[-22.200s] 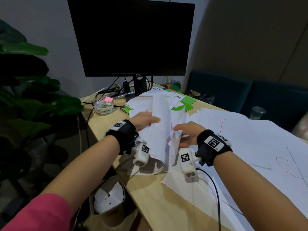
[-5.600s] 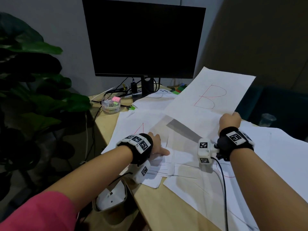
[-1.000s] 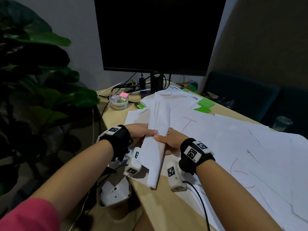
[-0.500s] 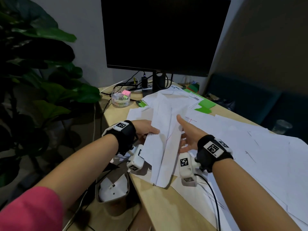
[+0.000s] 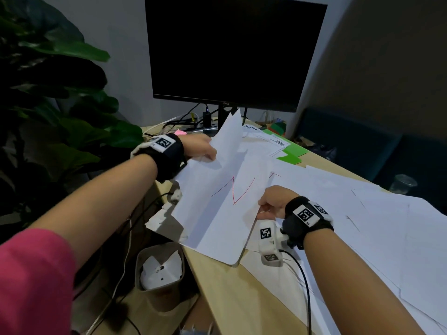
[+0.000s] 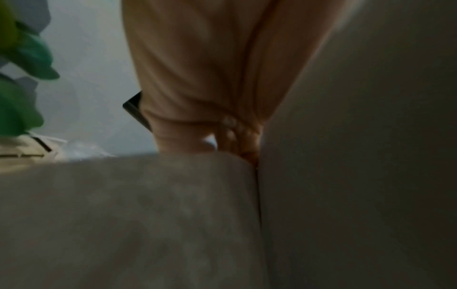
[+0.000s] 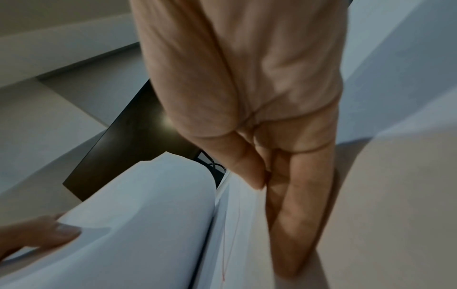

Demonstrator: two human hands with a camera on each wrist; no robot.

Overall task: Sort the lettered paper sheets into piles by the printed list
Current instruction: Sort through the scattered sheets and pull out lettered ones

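Both forearms reach out over the near left corner of the wooden desk (image 5: 244,301). The left hand (image 5: 200,147) is stretched farther, up near the foot of the dark monitor (image 5: 232,52), with its wrist band turned upward; the right hand (image 5: 272,201) sits nearer and to the right, knuckles up, wrist bent down toward the desk.

Between them hangs a large white sheet (image 5: 217,201), lifted off the desk and sagging into a deep crease down its middle, so it forms a shallow V. Thin red strokes of a letter run across the fold; which letter it is cannot be read. Its near corner droops past the desk edge, above a small bin (image 5: 159,269) on the floor.

The left hand pinches the sheet's far left edge, fingers curled over the paper, the far corner standing up beside it. The right hand pinches the right edge, thumb on top and fingers folded beneath, as the right wrist view shows.

More white sheets (image 5: 362,226) lie spread over the right part of the desk, some with faint pen strokes. A printed page (image 5: 271,141) and green paper (image 5: 291,154) lie far, under the monitor.
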